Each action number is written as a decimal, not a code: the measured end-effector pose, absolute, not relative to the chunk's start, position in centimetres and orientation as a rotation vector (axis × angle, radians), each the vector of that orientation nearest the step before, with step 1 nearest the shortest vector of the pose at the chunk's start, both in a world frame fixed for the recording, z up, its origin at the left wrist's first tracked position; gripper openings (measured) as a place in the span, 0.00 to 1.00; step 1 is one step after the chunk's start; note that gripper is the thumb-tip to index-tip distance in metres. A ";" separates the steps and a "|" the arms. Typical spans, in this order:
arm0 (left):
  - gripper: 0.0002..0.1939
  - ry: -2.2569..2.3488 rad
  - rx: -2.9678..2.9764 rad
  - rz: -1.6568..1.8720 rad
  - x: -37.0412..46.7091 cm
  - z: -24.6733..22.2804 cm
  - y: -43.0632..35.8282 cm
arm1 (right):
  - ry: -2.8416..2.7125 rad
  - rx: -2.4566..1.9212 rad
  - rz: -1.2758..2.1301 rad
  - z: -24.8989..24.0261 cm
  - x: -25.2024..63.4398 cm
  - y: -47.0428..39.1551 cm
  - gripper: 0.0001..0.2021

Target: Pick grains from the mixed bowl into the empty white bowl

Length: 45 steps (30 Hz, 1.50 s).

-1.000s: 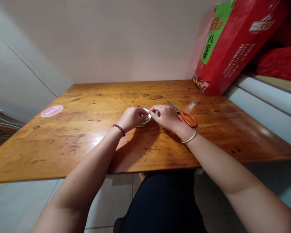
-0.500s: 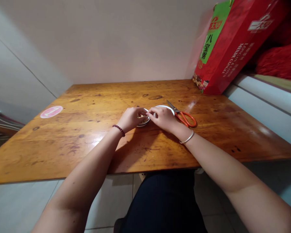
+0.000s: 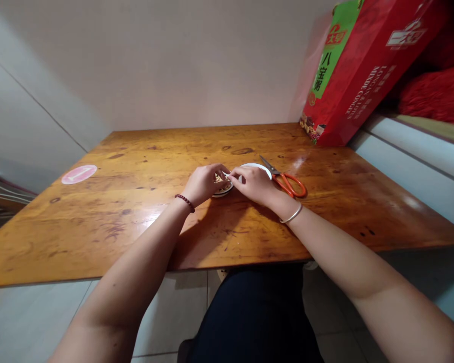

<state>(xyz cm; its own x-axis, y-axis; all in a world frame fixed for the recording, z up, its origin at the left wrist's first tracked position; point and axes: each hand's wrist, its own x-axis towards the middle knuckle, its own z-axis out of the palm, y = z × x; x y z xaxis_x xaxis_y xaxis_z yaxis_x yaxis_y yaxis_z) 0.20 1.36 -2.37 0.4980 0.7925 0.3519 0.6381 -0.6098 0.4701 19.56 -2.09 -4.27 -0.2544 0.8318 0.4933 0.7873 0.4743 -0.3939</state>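
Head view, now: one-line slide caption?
Left hand and right hand close together at a round white dish of small pieces, orange-handled metal scissors on a glossy brown wooden table.

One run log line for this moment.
left hand: over dish of small pieces | right hand: near left hand, partly hiding plate | scissors: on table beside plate | held: unclear

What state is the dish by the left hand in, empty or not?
Not empty: small tan pieces show inside the dish. The left hand covers part, so I cannot tell how full.
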 end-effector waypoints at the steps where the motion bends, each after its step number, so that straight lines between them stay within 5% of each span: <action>1: 0.10 1.210 2.460 0.810 0.2 -2.3 1.3 | -2.062 -1.329 0.101 -4.3 19.6 -2.0 0.11; 11: 0.17 1.135 2.404 0.960 0.3 -2.1 1.2 | -1.826 -1.317 0.398 -4.6 19.5 -1.1 0.10; 21: 0.10 1.453 2.093 1.299 0.2 -2.3 2.2 | -1.538 -1.527 0.697 -3.3 23.7 1.3 0.12; 28: 0.11 1.471 2.171 1.196 0.5 -2.2 1.9 | -1.620 -1.879 0.334 -1.7 25.5 0.2 0.11; 45: 0.16 1.656 2.564 1.023 0.1 -2.4 1.1 | -1.906 -2.002 0.175 -1.7 23.3 -1.1 0.14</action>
<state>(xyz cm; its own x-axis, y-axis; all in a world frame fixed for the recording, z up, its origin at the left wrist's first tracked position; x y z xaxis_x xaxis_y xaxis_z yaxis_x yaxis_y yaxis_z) 0.13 1.10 -2.39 0.2699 0.7933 0.5457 0.8429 -0.4687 0.2644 23.32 -1.07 -1.67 0.0774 0.9838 0.1618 0.9378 -0.0168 -0.3469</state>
